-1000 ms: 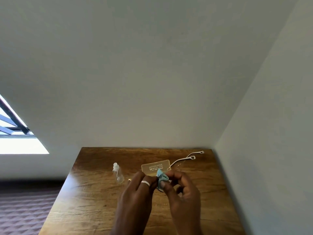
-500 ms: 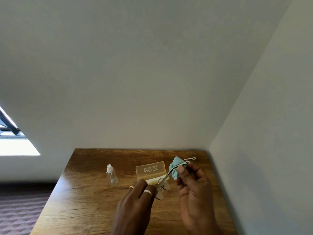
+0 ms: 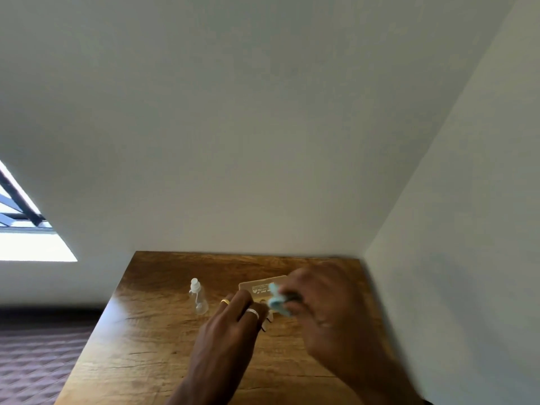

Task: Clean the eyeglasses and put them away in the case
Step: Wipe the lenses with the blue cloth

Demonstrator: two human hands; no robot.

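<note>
Two hands point(image 3: 233, 325) point(image 3: 324, 302) around cloth point(image 3: 276, 301), eyeglasses point(image 3: 268, 319)

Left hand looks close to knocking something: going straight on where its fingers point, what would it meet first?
Likely the case, just beyond the left hand; the bottle stands aside. Depth is unclear.

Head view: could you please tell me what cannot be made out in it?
All in the head view:
eyeglasses: mostly hidden behind the left hand; only a lens edge shows.
right hand: motion-blurred around the blue cloth; fingers indistinct.
case: label print too small; right end behind the right hand.
</note>
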